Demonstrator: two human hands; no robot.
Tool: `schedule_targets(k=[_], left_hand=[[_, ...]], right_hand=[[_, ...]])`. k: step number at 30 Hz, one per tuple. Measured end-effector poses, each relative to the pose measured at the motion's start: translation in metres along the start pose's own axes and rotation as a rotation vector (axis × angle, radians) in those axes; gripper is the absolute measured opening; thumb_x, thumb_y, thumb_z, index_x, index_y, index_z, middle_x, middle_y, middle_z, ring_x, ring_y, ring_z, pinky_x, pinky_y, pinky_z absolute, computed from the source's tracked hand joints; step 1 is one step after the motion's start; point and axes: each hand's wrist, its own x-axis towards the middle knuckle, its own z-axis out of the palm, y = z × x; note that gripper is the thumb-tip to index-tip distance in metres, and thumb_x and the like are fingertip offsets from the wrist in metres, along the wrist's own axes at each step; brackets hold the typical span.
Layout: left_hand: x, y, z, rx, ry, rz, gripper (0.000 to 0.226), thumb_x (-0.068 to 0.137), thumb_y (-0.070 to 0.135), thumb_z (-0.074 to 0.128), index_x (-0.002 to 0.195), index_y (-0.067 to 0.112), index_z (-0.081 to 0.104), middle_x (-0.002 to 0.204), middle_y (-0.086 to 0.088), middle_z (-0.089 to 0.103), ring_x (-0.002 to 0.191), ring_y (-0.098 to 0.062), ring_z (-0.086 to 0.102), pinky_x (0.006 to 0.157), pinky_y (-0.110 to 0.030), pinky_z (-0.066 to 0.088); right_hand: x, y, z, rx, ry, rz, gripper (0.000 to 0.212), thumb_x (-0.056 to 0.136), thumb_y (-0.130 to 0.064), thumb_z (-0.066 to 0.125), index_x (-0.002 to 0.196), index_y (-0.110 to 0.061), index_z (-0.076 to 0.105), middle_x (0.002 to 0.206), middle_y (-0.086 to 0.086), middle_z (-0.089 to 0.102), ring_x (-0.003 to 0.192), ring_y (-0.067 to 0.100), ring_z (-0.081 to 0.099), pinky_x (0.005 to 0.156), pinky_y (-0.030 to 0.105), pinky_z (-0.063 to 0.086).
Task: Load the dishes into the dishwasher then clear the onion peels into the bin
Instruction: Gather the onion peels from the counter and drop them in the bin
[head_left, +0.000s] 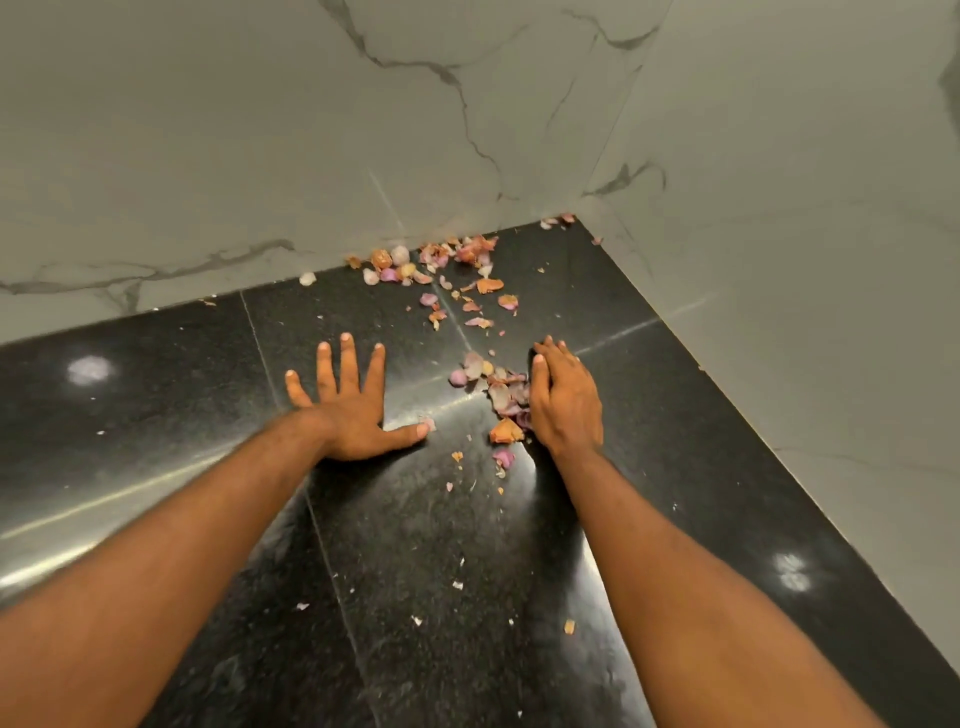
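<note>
Onion peels (496, 387), pink, purple and orange, lie scattered on a glossy black countertop (156, 415) that meets pale marbled walls (260, 156) in a far corner. Toward the left, the left hand (353, 410) rests flat on the counter, fingers straight and spread, its thumb tip touching one tiny scrap. Between the two hands sits a small heap of peels. The right hand (563, 402) stands on edge just right of that heap, fingers straight and together, pressed against it. Farther away, a second cluster lies against the far wall, with loose flakes nearer the viewer.
</note>
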Motion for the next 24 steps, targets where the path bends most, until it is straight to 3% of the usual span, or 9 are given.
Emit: schedule_targets(k=[2, 4, 7, 9, 12, 15, 19, 22, 24], left_hand=[[0.000, 0.006, 0.013, -0.027, 0.120, -0.019, 0.120, 0.076, 0.098, 0.027, 0.160, 0.031, -0.026, 0.162, -0.009, -0.044, 0.152, -0.039, -0.034, 0.117, -0.074, -0.012], [0.002, 0.009, 0.012, -0.055, 0.313, -0.048, 0.104, 0.085, 0.091, 0.031, 0.165, 0.030, 0.007, 0.172, -0.012, -0.009, 0.158, -0.041, -0.005, 0.118, -0.073, 0.006], [0.018, 0.012, -0.011, -0.181, 0.617, -0.080, 0.082, 0.093, 0.080, 0.040, 0.148, 0.019, 0.045, 0.152, -0.017, 0.036, 0.140, -0.038, 0.034, 0.114, -0.058, 0.032], [0.042, 0.010, -0.031, -0.252, 0.677, -0.159, 0.090, 0.095, 0.075, 0.045, 0.155, 0.010, 0.033, 0.162, -0.024, 0.023, 0.148, -0.043, 0.024, 0.119, -0.059, 0.026], [0.084, 0.009, -0.056, -0.377, 0.648, -0.351, 0.115, 0.093, 0.075, 0.049, 0.163, 0.003, -0.006, 0.167, -0.029, -0.019, 0.156, -0.047, -0.011, 0.124, -0.063, 0.005], [0.113, 0.020, -0.063, -0.411, 0.624, -0.439, 0.122, 0.091, 0.080, 0.044, 0.160, -0.002, -0.013, 0.164, -0.036, -0.021, 0.155, -0.048, -0.016, 0.123, -0.065, -0.006], [0.125, 0.042, -0.044, -0.239, 0.689, -0.203, 0.095, 0.098, 0.076, 0.031, 0.164, 0.010, 0.011, 0.169, -0.030, 0.001, 0.158, -0.044, -0.002, 0.125, -0.056, -0.005], [0.119, 0.050, -0.040, -0.325, 0.836, 0.135, 0.063, 0.102, 0.066, 0.038, 0.144, 0.021, 0.050, 0.146, -0.007, 0.053, 0.141, -0.027, 0.043, 0.121, -0.052, 0.035], [0.114, 0.048, -0.047, -0.433, 0.908, 0.233, 0.046, 0.105, 0.057, 0.043, 0.132, 0.022, 0.057, 0.121, 0.003, 0.058, 0.117, -0.015, 0.051, 0.100, -0.042, 0.051]], right_hand=[[-0.003, 0.005, -0.001, -0.017, -0.008, 0.000, 0.052, 0.109, -0.046, 0.030, 0.148, -0.025, 0.056, 0.159, -0.003, 0.049, 0.149, 0.015, 0.039, 0.124, 0.046, 0.033], [-0.001, 0.006, -0.001, -0.019, -0.004, 0.004, 0.053, 0.108, -0.048, 0.029, 0.148, -0.026, 0.056, 0.159, -0.004, 0.049, 0.149, 0.015, 0.039, 0.123, 0.047, 0.034], [-0.001, 0.005, 0.001, -0.006, 0.009, 0.002, 0.049, 0.109, -0.046, 0.032, 0.147, -0.027, 0.057, 0.158, -0.005, 0.049, 0.149, 0.015, 0.040, 0.123, 0.048, 0.034], [-0.001, 0.003, 0.001, -0.003, 0.020, 0.004, 0.045, 0.110, -0.042, 0.036, 0.146, -0.027, 0.058, 0.157, -0.005, 0.050, 0.148, 0.015, 0.041, 0.123, 0.048, 0.033], [0.000, 0.000, 0.000, 0.009, 0.027, 0.012, 0.042, 0.110, -0.040, 0.038, 0.145, -0.028, 0.059, 0.158, -0.007, 0.049, 0.148, 0.014, 0.040, 0.124, 0.045, 0.031], [0.003, -0.001, 0.003, 0.015, 0.033, 0.012, 0.041, 0.110, -0.040, 0.039, 0.144, -0.030, 0.059, 0.158, -0.010, 0.048, 0.149, 0.012, 0.039, 0.124, 0.047, 0.031], [0.005, 0.003, 0.006, 0.015, 0.039, 0.007, 0.042, 0.110, -0.042, 0.037, 0.143, -0.032, 0.060, 0.158, -0.013, 0.047, 0.149, 0.009, 0.038, 0.123, 0.048, 0.032], [0.008, 0.003, 0.004, 0.010, 0.040, 0.008, 0.042, 0.110, -0.042, 0.037, 0.144, -0.032, 0.059, 0.158, -0.014, 0.046, 0.149, 0.009, 0.038, 0.124, 0.048, 0.031], [0.009, 0.002, 0.004, 0.018, 0.050, 0.008, 0.041, 0.110, -0.041, 0.037, 0.142, -0.032, 0.061, 0.158, -0.014, 0.047, 0.149, 0.009, 0.038, 0.123, 0.049, 0.031]])
